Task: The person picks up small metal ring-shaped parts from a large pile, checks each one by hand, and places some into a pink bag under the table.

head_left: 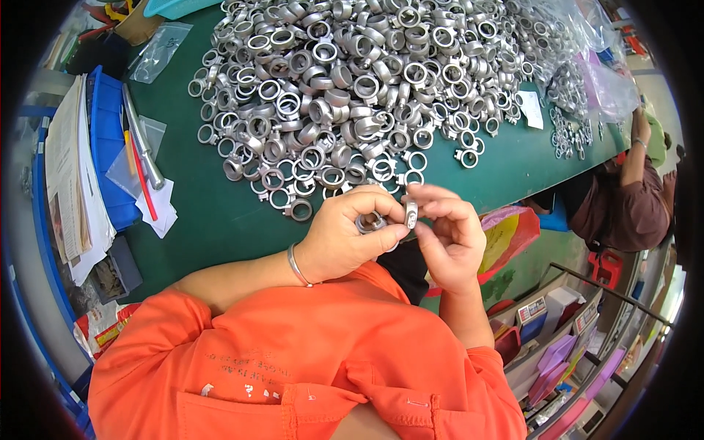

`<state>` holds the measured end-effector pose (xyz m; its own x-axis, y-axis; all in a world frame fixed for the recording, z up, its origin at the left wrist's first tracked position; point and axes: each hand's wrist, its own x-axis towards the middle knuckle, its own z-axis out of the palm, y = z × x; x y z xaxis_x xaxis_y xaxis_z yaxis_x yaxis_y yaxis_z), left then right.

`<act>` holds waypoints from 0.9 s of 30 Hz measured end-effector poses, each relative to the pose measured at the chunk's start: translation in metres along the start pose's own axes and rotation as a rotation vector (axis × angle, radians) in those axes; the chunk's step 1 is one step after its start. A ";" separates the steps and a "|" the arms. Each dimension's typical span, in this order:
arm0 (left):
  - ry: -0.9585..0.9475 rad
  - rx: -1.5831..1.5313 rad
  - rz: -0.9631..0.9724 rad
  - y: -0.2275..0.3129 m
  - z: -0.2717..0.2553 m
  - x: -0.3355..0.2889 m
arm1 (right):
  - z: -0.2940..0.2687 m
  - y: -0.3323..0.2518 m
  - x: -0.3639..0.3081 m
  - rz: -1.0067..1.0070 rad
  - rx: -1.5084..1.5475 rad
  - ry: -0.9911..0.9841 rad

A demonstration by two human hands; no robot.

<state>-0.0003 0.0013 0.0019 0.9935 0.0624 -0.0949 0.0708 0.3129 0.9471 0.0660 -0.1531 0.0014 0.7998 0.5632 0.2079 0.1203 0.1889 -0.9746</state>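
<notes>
Centre: left hand pinching silver metal ring edge-on, apparently for viewing; right hand half-curled alongside, digits apart; heap of similar rings, upper centre, seemingly within reach.

On the green table I count one blue bin and metal rings beyond counting; beside it, one co-worker
</notes>
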 end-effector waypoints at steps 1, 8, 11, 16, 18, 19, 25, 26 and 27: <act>0.000 0.027 0.020 0.000 0.000 0.000 | 0.006 -0.001 0.001 0.037 0.117 0.092; -0.064 0.271 0.261 -0.005 -0.003 0.002 | -0.011 -0.001 0.000 0.365 0.189 -0.075; 0.060 0.023 0.033 -0.004 0.004 -0.002 | -0.007 0.001 0.003 0.252 0.373 -0.029; 0.013 -0.146 -0.244 0.004 0.000 -0.001 | -0.009 0.008 -0.001 0.195 0.630 0.052; -0.011 -0.182 -0.287 0.005 0.000 0.000 | -0.011 0.010 -0.002 0.180 0.623 0.042; -0.017 -0.182 -0.293 0.006 0.000 0.000 | -0.010 0.011 -0.003 0.166 0.612 0.040; -0.036 -0.235 -0.340 0.007 -0.001 0.001 | -0.009 0.006 -0.006 0.033 0.320 0.028; -0.040 -0.261 -0.370 0.008 -0.001 0.002 | -0.009 0.003 -0.006 -0.002 0.206 0.044; -0.013 -0.433 -0.434 0.009 -0.001 0.002 | -0.007 -0.007 0.002 -0.149 -0.163 -0.027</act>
<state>0.0026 0.0053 0.0103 0.8834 -0.1678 -0.4376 0.4295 0.6638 0.6123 0.0710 -0.1590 0.0080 0.7504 0.5602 0.3509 0.3314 0.1405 -0.9330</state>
